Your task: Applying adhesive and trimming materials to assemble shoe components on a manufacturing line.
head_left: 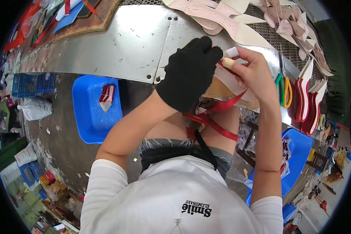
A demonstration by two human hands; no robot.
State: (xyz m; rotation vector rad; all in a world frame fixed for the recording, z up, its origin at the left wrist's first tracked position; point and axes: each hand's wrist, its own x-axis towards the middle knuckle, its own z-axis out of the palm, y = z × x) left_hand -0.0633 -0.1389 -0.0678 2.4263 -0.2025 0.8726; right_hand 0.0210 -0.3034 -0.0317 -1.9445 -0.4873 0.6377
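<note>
My left hand (189, 76), in a black glove, is curled over the table edge with its fingertips at a pale pink leather piece (229, 81). Much of its grip is hidden under the glove. My right hand (255, 72) is bare, with coverings on the thumb and a fingertip. Its thumb and fingers pinch close to the left fingertips, where a red strip (227, 104) runs along the piece. The strip's loose length hangs down across my lap. Beneath the piece shows a tan, rounded surface (216, 89).
Green-handled scissors (279, 84) and orange-handled scissors (287, 93) lie right, beside stacked red-edged pieces (305, 99). Pale leather pieces (218, 19) cover the mesh behind. A blue tub (80, 105) at left holds red-edged pieces (106, 95); another blue tub (300, 152) stands right.
</note>
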